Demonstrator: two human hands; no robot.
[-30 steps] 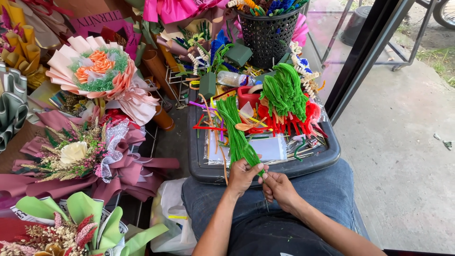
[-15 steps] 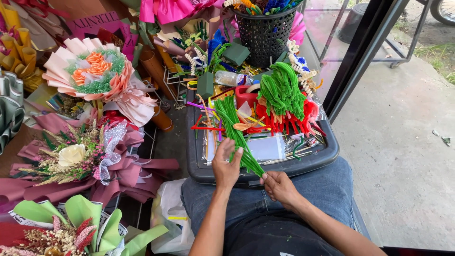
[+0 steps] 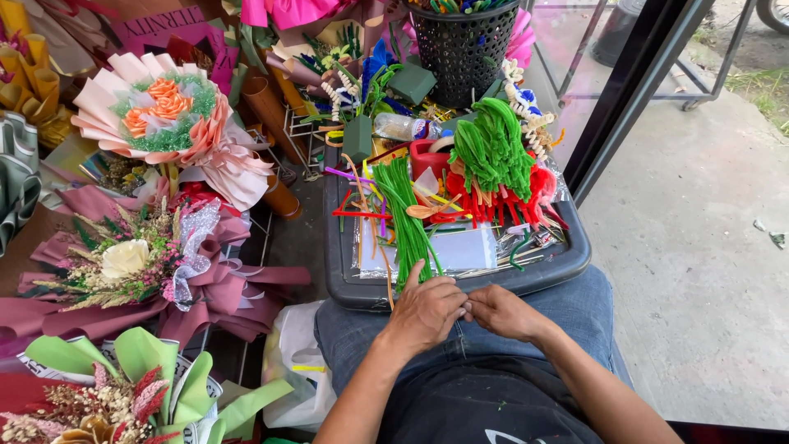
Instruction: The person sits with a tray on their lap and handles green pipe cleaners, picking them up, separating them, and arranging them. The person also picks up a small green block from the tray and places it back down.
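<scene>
1. Sitting with a dark grey tray (image 3: 345,271) across the lap, the person works with both hands at its near edge, over blue jeans (image 3: 362,329).
2. Left hand (image 3: 427,312): fingers curled closed around the lower end of a bundle of green pipe cleaners (image 3: 407,218); the bundle lies on the tray, running up and away from the hand.
3. Right hand (image 3: 501,312): fingertips pinched narrow, meeting the left hand's fingers; what sits in the pinch is too small to tell.
4. Tray also holds a clump of bent green pipe cleaners (image 3: 493,152) on top of red ones (image 3: 493,205), to the right of the straight bundle.
5. Black mesh basket (image 3: 464,45) stands beyond the tray's far end.
6. Left of the tray: a peach paper bouquet (image 3: 164,115), a mauve-wrapped bouquet (image 3: 131,263), a green-wrapped one (image 3: 115,386) nearest.
7. White plastic bag (image 3: 300,370) beside the left knee.
</scene>
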